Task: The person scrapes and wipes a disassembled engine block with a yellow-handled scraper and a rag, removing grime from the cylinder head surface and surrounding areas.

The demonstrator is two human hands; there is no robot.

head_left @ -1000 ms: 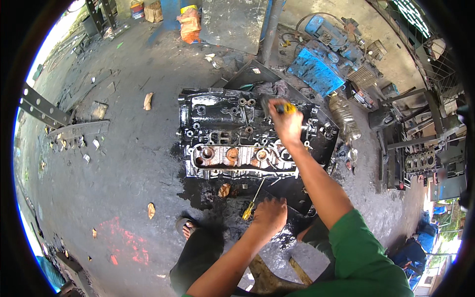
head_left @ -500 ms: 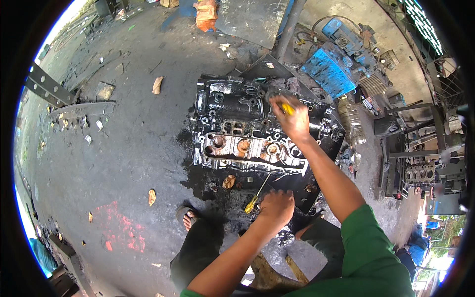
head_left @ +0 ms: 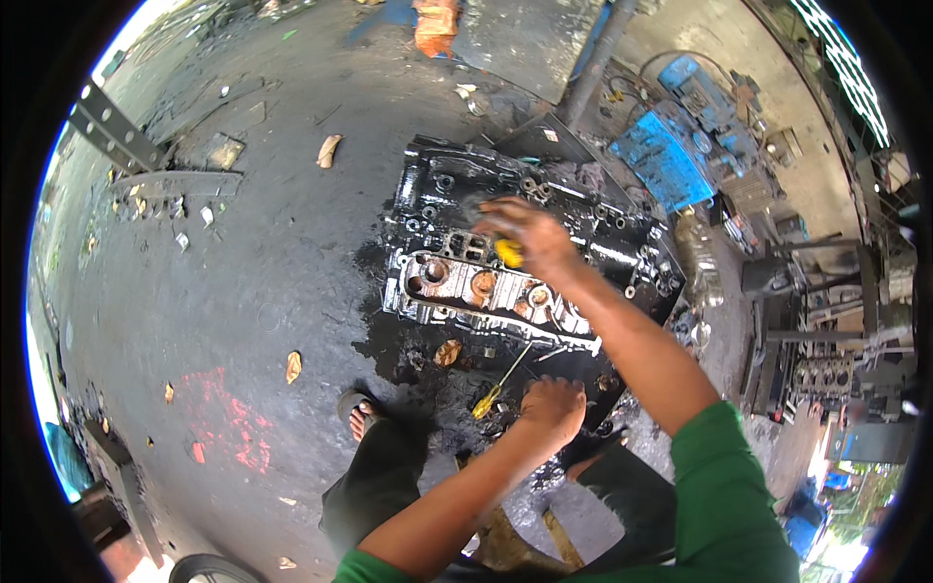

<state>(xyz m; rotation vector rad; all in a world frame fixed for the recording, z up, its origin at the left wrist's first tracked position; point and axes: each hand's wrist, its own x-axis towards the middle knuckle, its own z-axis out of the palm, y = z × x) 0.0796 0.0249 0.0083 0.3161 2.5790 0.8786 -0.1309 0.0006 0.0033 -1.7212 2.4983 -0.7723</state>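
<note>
A wide, black engine casting (head_left: 466, 175), wet and shiny, lies before me with a pale ribbed section (head_left: 462, 282) along its near side. My right hand (head_left: 530, 238) is over its middle, fingers wrapped round a yellow-handled tool (head_left: 508, 254). The tool's dark far end is blurred against the casting. My left hand (head_left: 556, 406) is curled closed, low on the near side of the casting. Its fingertips are turned under, so anything in them is hidden. Just left of it lies a screwdriver (head_left: 486, 399) with a yellow handle, its shaft pointing toward the casting.
Dark wet stains and a dry leaf (head_left: 448, 352) surround the casting's near edge. A blue machine (head_left: 663, 160) stands at the far right, near a metal post (head_left: 595, 58). A perforated metal beam (head_left: 115, 128) is at the far left. My sandalled foot (head_left: 358, 413) is close by.
My right hand has swept left and slightly nearer across the casting with the yellow-handled tool. My left hand stays almost in place. The whole view has shifted a little.
</note>
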